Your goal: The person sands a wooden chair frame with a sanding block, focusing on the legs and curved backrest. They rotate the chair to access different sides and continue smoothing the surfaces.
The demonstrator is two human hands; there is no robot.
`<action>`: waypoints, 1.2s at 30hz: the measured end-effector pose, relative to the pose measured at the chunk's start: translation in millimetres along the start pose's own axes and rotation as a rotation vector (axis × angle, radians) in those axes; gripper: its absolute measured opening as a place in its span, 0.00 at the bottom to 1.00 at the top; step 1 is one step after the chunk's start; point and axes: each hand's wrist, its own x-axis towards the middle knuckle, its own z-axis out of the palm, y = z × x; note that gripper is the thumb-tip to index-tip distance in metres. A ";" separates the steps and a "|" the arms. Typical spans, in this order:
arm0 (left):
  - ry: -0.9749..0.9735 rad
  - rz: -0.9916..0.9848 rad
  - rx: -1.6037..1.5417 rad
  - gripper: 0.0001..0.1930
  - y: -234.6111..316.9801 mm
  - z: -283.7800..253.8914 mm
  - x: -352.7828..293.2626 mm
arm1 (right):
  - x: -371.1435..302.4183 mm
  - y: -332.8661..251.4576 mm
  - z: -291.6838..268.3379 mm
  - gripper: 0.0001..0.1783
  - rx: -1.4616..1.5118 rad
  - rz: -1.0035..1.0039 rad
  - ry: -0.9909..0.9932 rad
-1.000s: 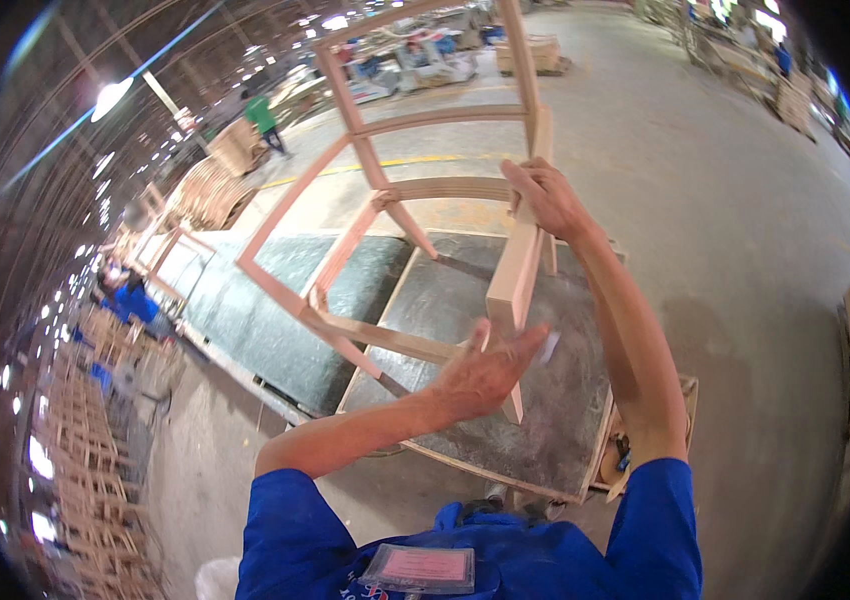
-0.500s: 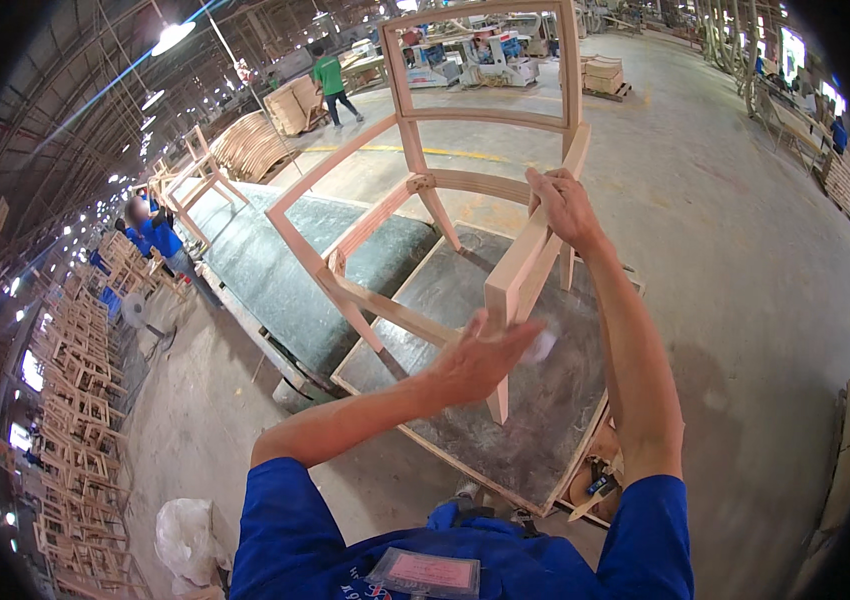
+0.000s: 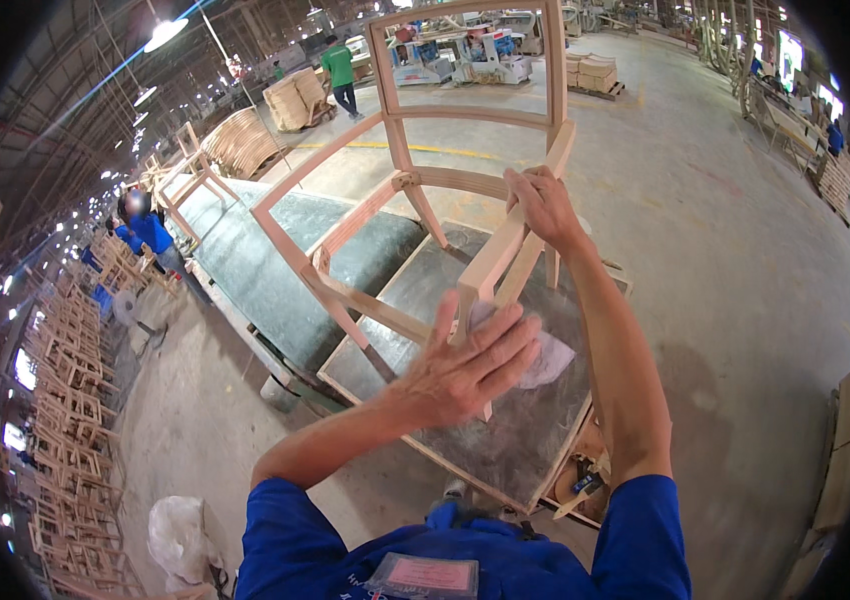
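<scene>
A bare wooden armchair frame (image 3: 493,262), without seat or upholstery, stands in front of me on a dark, wood-edged platform (image 3: 395,303). My right hand (image 3: 543,207) is closed over the top of its right armrest. At the front end of that armrest, my left hand (image 3: 475,365) has its fingers spread beside the front leg. A thin, pale, crumpled sheet (image 3: 550,362) lies under those fingers, against the wood, and sticks out past them. Whether it is sandpaper or cloth, I cannot tell.
A green-topped conveyor (image 3: 290,262) runs off to the far left, with another chair frame (image 3: 195,185) on it. Many chair frames (image 3: 70,420) stand along the left. Below the platform sits a box of tools (image 3: 585,482). A white plastic bag (image 3: 180,540) is at lower left.
My left hand has turned, spreading its fingers upward, and more of the pale sheet shows. The right hand keeps its hold on the armrest. A person in green has moved at the back.
</scene>
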 end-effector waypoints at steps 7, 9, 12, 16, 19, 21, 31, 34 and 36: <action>-0.220 0.077 -0.119 0.14 -51.2 -18.6 19.3 | -0.2 -0.2 3.0 0.32 -0.011 -0.076 0.043; -0.274 0.102 -0.252 0.14 -58.8 -25.9 26.9 | -2.5 2.4 3.6 0.32 -0.012 -0.057 0.072; -0.293 0.073 -0.476 0.14 -72.7 -30.6 21.9 | 2.6 -1.9 8.0 0.32 -0.017 -0.006 -0.051; -0.100 0.074 -0.602 0.12 -89.8 -32.5 38.0 | 33.2 27.1 -13.7 0.32 0.006 0.195 -0.105; -0.240 0.154 -0.723 0.10 -117.4 -19.1 39.9 | 45.1 46.1 -17.1 0.33 0.087 0.106 -0.041; -0.266 0.186 -0.897 0.10 -130.9 -5.0 40.2 | 52.1 50.6 -8.4 0.32 0.148 0.046 0.021; -0.178 0.333 -1.094 0.36 -144.7 42.0 49.6 | 45.7 68.1 1.9 0.28 0.202 0.026 0.125; -0.235 0.361 -1.119 0.35 -155.9 50.6 59.3 | 47.2 59.2 0.6 0.31 0.206 0.023 0.113; -0.225 0.220 -1.055 0.35 -172.7 72.8 95.2 | 51.8 51.8 6.0 0.34 0.287 0.040 0.128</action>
